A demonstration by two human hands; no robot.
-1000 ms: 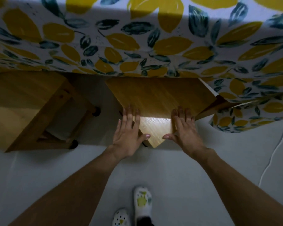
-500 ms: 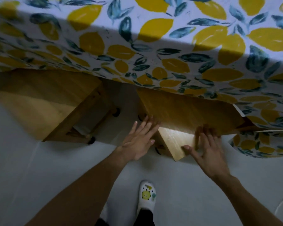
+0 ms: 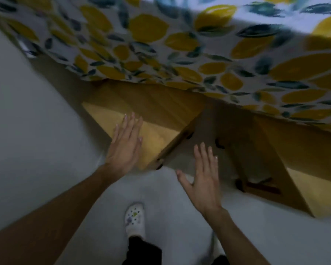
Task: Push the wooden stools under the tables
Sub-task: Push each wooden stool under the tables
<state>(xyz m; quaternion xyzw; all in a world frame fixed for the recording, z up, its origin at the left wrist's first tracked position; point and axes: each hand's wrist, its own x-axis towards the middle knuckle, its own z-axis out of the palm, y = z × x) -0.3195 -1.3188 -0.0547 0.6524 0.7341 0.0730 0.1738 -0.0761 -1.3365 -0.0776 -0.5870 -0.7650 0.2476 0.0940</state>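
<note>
A wooden stool (image 3: 161, 115) stands at the centre, its far half under the table with the lemon-print tablecloth (image 3: 180, 54) and its near corner sticking out over the floor. My left hand (image 3: 125, 148) lies flat on that near part of the seat, fingers stretched, gripping nothing. My right hand (image 3: 204, 180) hovers open above the floor in the gap between the stools, touching neither. A second wooden stool (image 3: 302, 153) stands to the right, mostly under the cloth's edge, with one near corner in the light.
The tablecloth hangs low over both seats and hides their far sides. Grey floor (image 3: 36, 131) spreads to the left and in front. My white shoe (image 3: 134, 219) is on the floor below the hands. The picture is blurred by motion.
Both hands have left the right stool, which now sits further under the table. The view swung left, my left hand landed on the other stool's seat, and my right hand is in the air.
</note>
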